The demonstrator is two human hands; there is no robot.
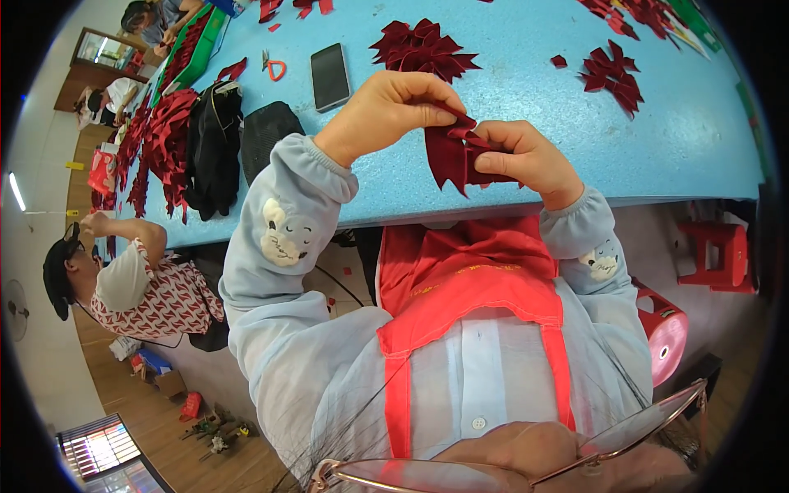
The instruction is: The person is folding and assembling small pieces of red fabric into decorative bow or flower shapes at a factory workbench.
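Above the near edge of the table, both my hands grip one piece of dark red velvety ribbon (448, 156) with notched, pointed ends. My left hand (386, 111) pinches its upper edge between thumb and fingers. On the other side, my right hand (530, 160) clamps a folded part of it, thumb on top. The ribbon hangs down between the hands, and its folds partly hide how it is joined. Just beyond my hands lies a dark red looped bow (423, 51). Another pointed bow (612, 78) rests farther right, with a small red scrap (559, 62) beside it.
On the blue table (509, 49) are a phone (330, 76), orange-handled snips (274, 66), a black bag (215, 148) and a heap of red ribbon (170, 135). A green bin (193, 49) stands far left. A person (140, 279) sits at left; red stools (713, 255) stand at right.
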